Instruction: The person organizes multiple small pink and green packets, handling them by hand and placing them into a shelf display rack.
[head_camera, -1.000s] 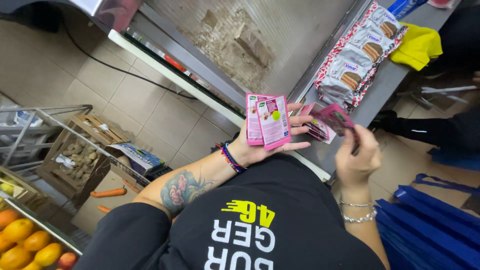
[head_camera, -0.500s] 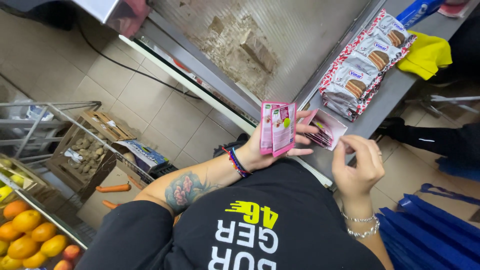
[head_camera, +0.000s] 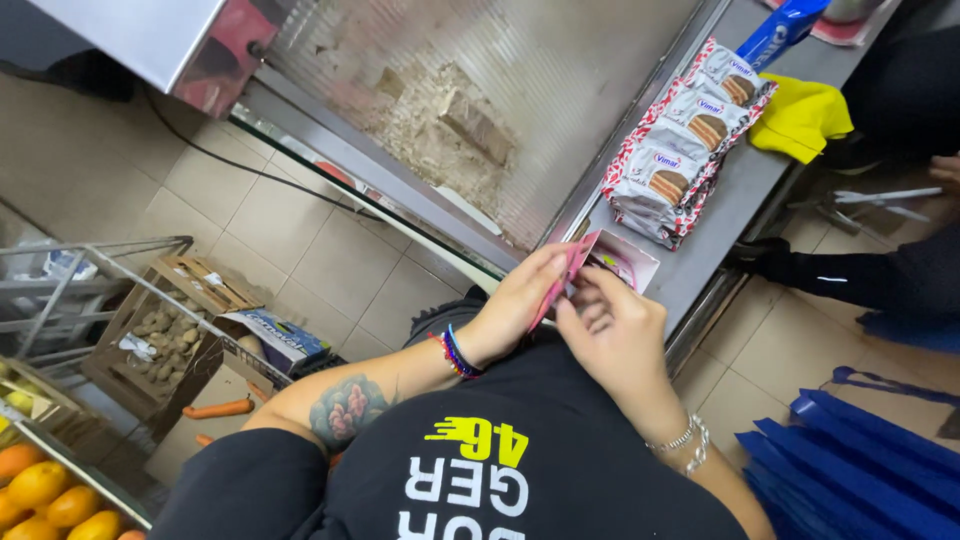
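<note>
Both hands meet just below the wafer packs (head_camera: 685, 150): left hand (head_camera: 515, 305) pinches pink packets (head_camera: 560, 285), right hand (head_camera: 610, 330) fingers them, sorting.

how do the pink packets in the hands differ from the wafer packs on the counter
The pink packets are thin, flat and seen nearly edge-on; the wafer packs are bulkier and lie face up. The pink packets are pinched between the left hand and the right hand; the wafer packs rest untouched in a row on the metal counter. The packets are pink; the packs are silver-grey with red-and-white edges. Both are sealed, printed wrappers.
</note>
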